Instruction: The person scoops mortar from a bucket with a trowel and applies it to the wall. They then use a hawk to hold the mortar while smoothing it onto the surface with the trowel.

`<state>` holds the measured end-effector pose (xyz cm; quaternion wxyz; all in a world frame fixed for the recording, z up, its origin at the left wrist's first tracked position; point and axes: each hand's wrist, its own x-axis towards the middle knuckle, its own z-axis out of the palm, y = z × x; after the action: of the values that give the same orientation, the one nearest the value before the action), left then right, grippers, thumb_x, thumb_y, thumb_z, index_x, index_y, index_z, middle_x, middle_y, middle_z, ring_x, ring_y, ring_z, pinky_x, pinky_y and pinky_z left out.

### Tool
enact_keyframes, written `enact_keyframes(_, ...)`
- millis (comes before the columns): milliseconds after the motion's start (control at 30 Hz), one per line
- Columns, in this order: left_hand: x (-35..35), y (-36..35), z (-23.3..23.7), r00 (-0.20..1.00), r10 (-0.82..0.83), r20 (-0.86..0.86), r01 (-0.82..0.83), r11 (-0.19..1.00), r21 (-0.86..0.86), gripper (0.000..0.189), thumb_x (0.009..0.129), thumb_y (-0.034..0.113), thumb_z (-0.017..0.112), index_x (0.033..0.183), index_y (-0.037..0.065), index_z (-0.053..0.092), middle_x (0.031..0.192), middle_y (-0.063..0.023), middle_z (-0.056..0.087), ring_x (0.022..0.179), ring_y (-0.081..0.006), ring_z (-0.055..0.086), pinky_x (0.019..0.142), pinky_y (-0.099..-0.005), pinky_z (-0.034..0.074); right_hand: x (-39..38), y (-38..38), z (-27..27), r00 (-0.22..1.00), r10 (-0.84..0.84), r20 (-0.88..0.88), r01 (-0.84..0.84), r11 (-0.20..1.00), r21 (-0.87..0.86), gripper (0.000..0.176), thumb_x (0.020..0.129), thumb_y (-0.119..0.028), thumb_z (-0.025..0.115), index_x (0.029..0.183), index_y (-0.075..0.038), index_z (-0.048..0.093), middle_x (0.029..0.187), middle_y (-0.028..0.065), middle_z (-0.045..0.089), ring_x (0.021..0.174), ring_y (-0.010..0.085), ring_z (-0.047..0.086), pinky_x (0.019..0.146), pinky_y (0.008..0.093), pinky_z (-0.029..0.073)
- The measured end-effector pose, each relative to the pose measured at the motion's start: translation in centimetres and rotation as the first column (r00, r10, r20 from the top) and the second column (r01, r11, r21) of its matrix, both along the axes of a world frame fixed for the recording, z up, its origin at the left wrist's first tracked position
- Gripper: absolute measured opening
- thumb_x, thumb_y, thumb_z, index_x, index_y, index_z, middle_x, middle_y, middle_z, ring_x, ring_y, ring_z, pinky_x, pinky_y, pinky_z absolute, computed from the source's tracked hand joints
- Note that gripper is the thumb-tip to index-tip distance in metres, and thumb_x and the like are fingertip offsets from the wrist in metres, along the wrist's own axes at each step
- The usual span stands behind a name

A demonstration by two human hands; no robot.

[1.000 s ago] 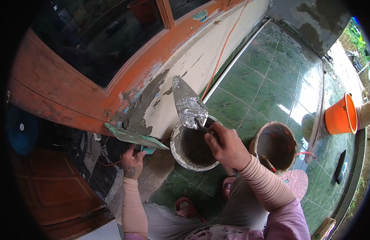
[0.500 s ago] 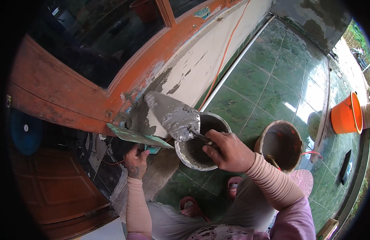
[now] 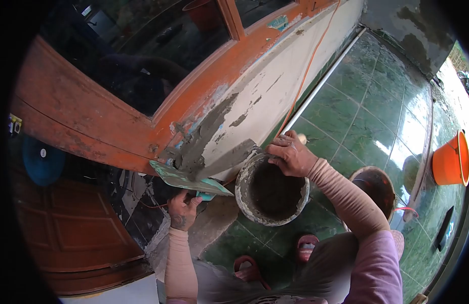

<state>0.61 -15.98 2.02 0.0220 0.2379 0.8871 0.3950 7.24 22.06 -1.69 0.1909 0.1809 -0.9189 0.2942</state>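
Note:
My left hand (image 3: 183,209) is closed on the handle of a green plastering float (image 3: 186,181), held flat beside the wall's lower corner. In my right hand (image 3: 291,153) is a trowel (image 3: 227,161), its handle mostly hidden by the fingers. The trowel blade reaches left, and its tip is at the float's upper face. Wet grey mortar (image 3: 196,149) covers the wall corner just behind them. Below my right hand stands a round bucket (image 3: 239,195) with dark mortar inside and a crusted rim.
A second bucket (image 3: 391,190) is partly behind my right forearm. An orange bucket (image 3: 450,159) stands far right. Along the wall base run a white pipe (image 3: 323,81) and an orange cable (image 3: 311,61). A wooden door (image 3: 82,228) is at lower left.
The trowel has swung down from the wall onto the float, its blade now seen nearly edge-on. My right hand has moved up over the bucket's rim. The view has shifted slightly.

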Motion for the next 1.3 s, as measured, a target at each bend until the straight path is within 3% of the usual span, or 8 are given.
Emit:
enact_keyframes(167,-0.2,-0.4,-0.4,0.999,0.006,0.048,-0.006,1.0,0.001,0.037,0.087,0.031,0.078,0.103,-0.001,0.07,0.082,-0.0121,0.074,0.07,-0.0221,0.07,0.069,-0.0335,0.052,-3.1,1.1,-0.4,0.996,0.004,-0.09,0.022,0.958,0.287,0.025,0.076,-0.01,0.069,0.098,-0.016,0.059,0.091,0.0005,0.056,0.097,0.0222,0.058,0.09,0.0438,0.039)
enact_keyframes(200,-0.2,-0.4,-0.4,0.999,0.007,0.05,-0.007,1.0,-0.002,0.037,0.087,0.031,0.078,0.103,-0.001,0.07,0.082,-0.0121,0.074,0.07,-0.0221,0.07,0.069,-0.0335,0.052,-3.6,1.3,-0.3,1.0,0.019,-0.016,-0.013,0.941,0.339,0.029,0.075,-0.009,0.068,0.102,-0.019,0.062,0.094,-0.0006,0.059,0.099,0.0205,0.057,0.093,0.0428,0.038)
enact_keyframes(400,0.1,-0.2,-0.1,0.999,0.013,0.03,-0.013,1.0,0.004,0.034,0.087,0.029,0.078,0.102,-0.001,0.071,0.081,-0.0109,0.073,0.071,-0.02,0.07,0.07,-0.033,0.052,-5.2,1.2,-1.1,0.999,0.048,0.001,-0.044,0.908,0.417,0.034,0.077,-0.011,0.065,0.11,-0.021,0.066,0.105,-0.0003,0.064,0.1,0.02,0.058,0.096,0.0416,0.038)
enact_keyframes(800,0.2,-0.1,-0.1,0.997,0.015,0.082,-0.018,0.999,0.034,0.039,0.088,0.03,0.079,0.107,-0.002,0.07,0.093,-0.0129,0.076,0.082,-0.0209,0.073,0.077,-0.0323,0.054,-5.5,0.3,1.9,0.986,0.053,-0.159,0.032,0.871,0.49,0.028,0.084,-0.016,0.061,0.111,-0.021,0.066,0.104,-0.0002,0.064,0.099,0.0191,0.058,0.094,0.041,0.04)
enact_keyframes(1300,-0.2,-0.3,-0.6,0.999,-0.009,0.043,0.008,0.999,0.035,0.039,0.087,0.032,0.078,0.107,0.0,0.07,0.081,-0.0118,0.075,0.073,-0.0237,0.073,0.071,-0.034,0.054,-6.1,0.6,4.4,0.986,0.063,-0.154,0.025,0.859,0.512,0.033,0.084,-0.013,0.06,0.116,-0.021,0.066,0.105,0.0014,0.065,0.1,0.0196,0.059,0.094,0.0418,0.039)
